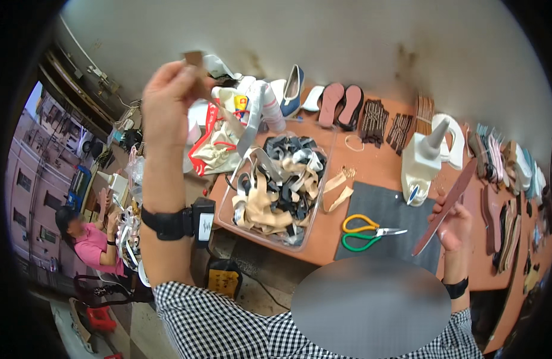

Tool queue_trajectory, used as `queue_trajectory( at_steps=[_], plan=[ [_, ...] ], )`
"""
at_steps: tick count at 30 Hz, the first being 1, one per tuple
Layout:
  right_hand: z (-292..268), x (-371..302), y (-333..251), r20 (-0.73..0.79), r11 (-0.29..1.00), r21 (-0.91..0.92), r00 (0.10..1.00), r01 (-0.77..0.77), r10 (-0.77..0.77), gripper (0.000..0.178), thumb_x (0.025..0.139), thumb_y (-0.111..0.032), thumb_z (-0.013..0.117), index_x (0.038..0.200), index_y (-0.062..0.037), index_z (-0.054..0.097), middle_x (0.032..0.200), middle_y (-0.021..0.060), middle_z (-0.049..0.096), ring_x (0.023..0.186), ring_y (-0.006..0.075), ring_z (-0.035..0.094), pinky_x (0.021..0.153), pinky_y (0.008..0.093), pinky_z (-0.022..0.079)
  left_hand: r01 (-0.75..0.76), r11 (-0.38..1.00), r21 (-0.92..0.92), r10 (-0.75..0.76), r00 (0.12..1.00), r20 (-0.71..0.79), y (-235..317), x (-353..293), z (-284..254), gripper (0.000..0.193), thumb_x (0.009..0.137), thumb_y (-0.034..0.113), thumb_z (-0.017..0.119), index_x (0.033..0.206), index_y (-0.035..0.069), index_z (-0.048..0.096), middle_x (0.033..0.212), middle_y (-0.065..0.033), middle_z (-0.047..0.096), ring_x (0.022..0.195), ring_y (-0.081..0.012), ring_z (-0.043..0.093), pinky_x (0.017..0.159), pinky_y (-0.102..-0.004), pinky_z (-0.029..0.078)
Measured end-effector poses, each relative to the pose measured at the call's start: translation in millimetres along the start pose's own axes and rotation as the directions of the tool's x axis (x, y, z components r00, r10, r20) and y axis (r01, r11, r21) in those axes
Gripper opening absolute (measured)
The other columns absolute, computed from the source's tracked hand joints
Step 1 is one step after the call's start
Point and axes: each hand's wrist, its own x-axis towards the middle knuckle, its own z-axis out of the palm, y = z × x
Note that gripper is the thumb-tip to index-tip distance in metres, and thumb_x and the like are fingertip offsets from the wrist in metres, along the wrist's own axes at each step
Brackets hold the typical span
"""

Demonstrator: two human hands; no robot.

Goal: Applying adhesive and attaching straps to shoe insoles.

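Observation:
Raised at the upper left, my left hand pinches a brown strip. Its top end sticks out above the fingers, and a paler length seems to trail below toward the bin. At the right, my right hand grips a long, flat, dusty-red insole, tilted and seen nearly edge-on. Below my left hand stands a clear plastic bin heaped with beige, black and grey strap scraps. On a dark mat lie scissors with yellow and green handles, left of my right hand.
Behind the mat stands a white glue bottle with a cone top. Pink-and-black soles, bundles of brown straps and a blue shoe line the wall. More insoles lie rightward. A co-worker in pink sits at far left.

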Motion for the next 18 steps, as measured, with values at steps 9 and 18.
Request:
queue_trajectory(
  at_steps=[9, 18],
  plan=[
    [34.5, 47.7, 7.7, 0.282, 0.995, 0.078, 0.959, -0.056, 0.032, 0.029, 0.082, -0.009, 0.057, 0.108, -0.0013, 0.049, 0.106, 0.0128, 0.052, 0.089, 0.0254, 0.055, 0.078, 0.0428, 0.049, 0.08, 0.989, 0.122, -0.078, 0.997, -0.017, -10.5, -14.7, 53.1, 0.006, 0.08, 0.005, 0.057, 0.085, 0.002, 0.06, 0.073, -0.0013, 0.057, 0.059, -0.0066, 0.052, 0.054, -0.0194, 0.043],
    [150.6, 65.6, 54.4, 0.524, 0.929, -0.329, 0.786, -0.171, 0.33, 0.054, 0.073, -0.011, 0.067, 0.121, -0.0034, 0.043, 0.116, 0.0107, 0.051, 0.101, 0.0207, 0.055, 0.088, 0.0344, 0.044, 0.331, 0.942, 0.058, -0.331, 0.882, 0.335, -72.2, -60.8, 136.1, 0.006, 0.079, 0.005, 0.059, 0.085, 0.003, 0.06, 0.068, 0.0022, 0.056, 0.059, -0.0052, 0.051, 0.054, -0.0185, 0.042]
  ],
)
